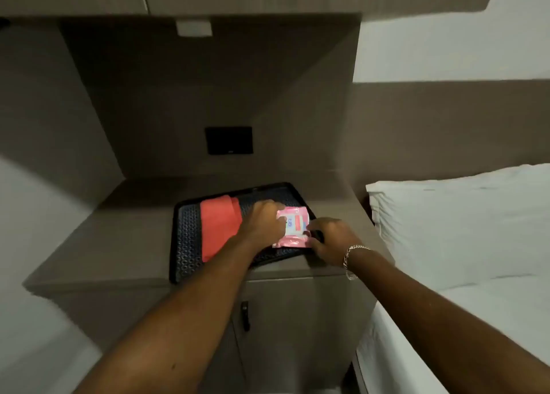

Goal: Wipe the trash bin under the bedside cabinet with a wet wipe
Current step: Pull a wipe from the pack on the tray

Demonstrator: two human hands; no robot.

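Observation:
A pink wet wipe pack (293,227) lies on the right part of a black tray (186,245) on top of the bedside cabinet (119,245). My left hand (263,221) presses on the pack's left side, fingers curled over it. My right hand (330,239), a silver bracelet on its wrist, holds the pack's lower right corner. Whether a wipe is coming out I cannot tell. The trash bin is not in view.
A folded red cloth (220,224) lies on the tray left of the pack. The cabinet door below has a dark handle (244,314). A bed with a white pillow (458,215) stands right of the cabinet. A black wall panel (228,140) sits behind.

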